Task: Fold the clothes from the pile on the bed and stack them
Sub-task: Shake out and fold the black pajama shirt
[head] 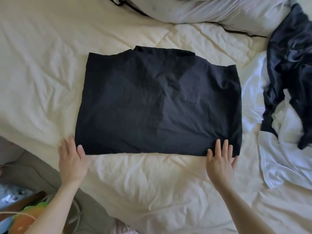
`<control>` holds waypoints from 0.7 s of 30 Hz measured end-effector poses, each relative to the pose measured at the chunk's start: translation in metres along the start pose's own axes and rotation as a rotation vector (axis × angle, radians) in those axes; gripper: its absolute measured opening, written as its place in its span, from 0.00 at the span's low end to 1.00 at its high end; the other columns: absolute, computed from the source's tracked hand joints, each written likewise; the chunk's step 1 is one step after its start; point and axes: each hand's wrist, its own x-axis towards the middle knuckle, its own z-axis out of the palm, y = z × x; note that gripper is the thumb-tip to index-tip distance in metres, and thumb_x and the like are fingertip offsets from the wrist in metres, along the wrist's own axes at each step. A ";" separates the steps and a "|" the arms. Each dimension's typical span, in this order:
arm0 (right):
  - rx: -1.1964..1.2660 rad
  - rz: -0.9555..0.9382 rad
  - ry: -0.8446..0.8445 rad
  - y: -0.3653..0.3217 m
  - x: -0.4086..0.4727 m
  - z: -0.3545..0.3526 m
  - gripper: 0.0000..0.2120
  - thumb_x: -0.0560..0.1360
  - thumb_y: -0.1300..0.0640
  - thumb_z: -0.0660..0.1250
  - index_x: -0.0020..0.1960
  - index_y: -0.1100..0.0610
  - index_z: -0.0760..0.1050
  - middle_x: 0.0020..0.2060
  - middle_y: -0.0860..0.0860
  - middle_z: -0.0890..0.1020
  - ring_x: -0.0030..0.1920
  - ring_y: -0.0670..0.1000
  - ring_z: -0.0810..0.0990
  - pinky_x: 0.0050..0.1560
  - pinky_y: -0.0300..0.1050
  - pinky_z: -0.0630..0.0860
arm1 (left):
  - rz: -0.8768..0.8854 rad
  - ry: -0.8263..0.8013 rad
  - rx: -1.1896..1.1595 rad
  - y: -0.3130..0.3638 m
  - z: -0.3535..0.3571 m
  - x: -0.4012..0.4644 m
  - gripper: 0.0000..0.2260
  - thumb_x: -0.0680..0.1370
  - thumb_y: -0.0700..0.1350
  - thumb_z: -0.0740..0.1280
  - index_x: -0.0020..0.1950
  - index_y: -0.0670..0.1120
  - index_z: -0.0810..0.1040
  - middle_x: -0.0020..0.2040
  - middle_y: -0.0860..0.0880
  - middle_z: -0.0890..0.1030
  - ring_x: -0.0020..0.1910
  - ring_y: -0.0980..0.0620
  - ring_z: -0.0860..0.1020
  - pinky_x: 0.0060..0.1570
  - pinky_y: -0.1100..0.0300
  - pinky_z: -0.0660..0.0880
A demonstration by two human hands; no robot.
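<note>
**Black garment laid flat, both our hands at its near edge**

We have a black garment [158,105] spread flat in the middle of the cream bedspread [42,68], folded into a rough rectangle, with a further layer of the same cloth showing past its far edge. The fabric is creased through the centre.

Our left hand [71,159] lies at the near left corner, fingers straight and relaxed on the bedspread just beside the cloth, the thumb touching the corner's edge. It grips nothing. Our right hand [220,159] rests at the near right corner with straight fingers spread flat on top of the cloth, the thumb side lying on the bedspread; it presses rather than pinches.

To the right, well apart from the folded piece, sits the pile: a dark navy garment [290,65] crumpled over rumpled white clothing [283,159]. A pale pillow [211,9] lies along the far side of the bed.

At the lower left, off the bed's edge, we see a green and orange object [28,217], only partly in view.
</note>
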 end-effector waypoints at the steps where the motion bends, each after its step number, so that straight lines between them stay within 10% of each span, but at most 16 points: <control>1: 0.047 0.039 0.005 -0.006 -0.003 -0.002 0.26 0.82 0.48 0.49 0.78 0.52 0.49 0.77 0.52 0.48 0.77 0.53 0.45 0.74 0.57 0.41 | -0.047 0.050 -0.130 0.000 -0.003 -0.002 0.20 0.83 0.46 0.52 0.74 0.42 0.59 0.72 0.37 0.63 0.71 0.37 0.61 0.67 0.41 0.62; 8: -0.042 -0.451 0.031 -0.075 -0.052 0.011 0.26 0.79 0.53 0.59 0.75 0.54 0.59 0.75 0.57 0.58 0.76 0.58 0.55 0.72 0.62 0.48 | -0.641 -0.005 -0.806 0.014 -0.004 -0.031 0.11 0.79 0.51 0.62 0.45 0.44 0.74 0.40 0.47 0.76 0.41 0.47 0.75 0.54 0.51 0.72; 12: -0.152 -0.674 -0.016 -0.108 -0.069 0.024 0.28 0.74 0.52 0.69 0.72 0.54 0.66 0.72 0.57 0.66 0.72 0.59 0.63 0.69 0.64 0.56 | -0.849 -0.037 -1.154 0.019 -0.009 -0.021 0.11 0.76 0.51 0.69 0.49 0.43 0.77 0.42 0.50 0.78 0.40 0.55 0.76 0.42 0.62 0.73; 16: -0.232 -0.651 -0.161 -0.117 -0.064 0.034 0.28 0.82 0.47 0.51 0.78 0.49 0.44 0.77 0.51 0.43 0.77 0.53 0.41 0.73 0.60 0.42 | -0.946 -0.040 -1.313 0.019 -0.018 -0.010 0.07 0.75 0.46 0.70 0.46 0.43 0.76 0.45 0.49 0.78 0.43 0.55 0.76 0.46 0.62 0.73; 21: -0.237 -0.656 -0.202 -0.118 -0.056 0.034 0.27 0.82 0.47 0.49 0.77 0.47 0.43 0.77 0.50 0.41 0.77 0.51 0.40 0.74 0.58 0.43 | -0.908 -0.045 -1.390 0.018 -0.022 -0.009 0.09 0.77 0.42 0.68 0.54 0.40 0.75 0.48 0.47 0.80 0.47 0.53 0.79 0.50 0.59 0.75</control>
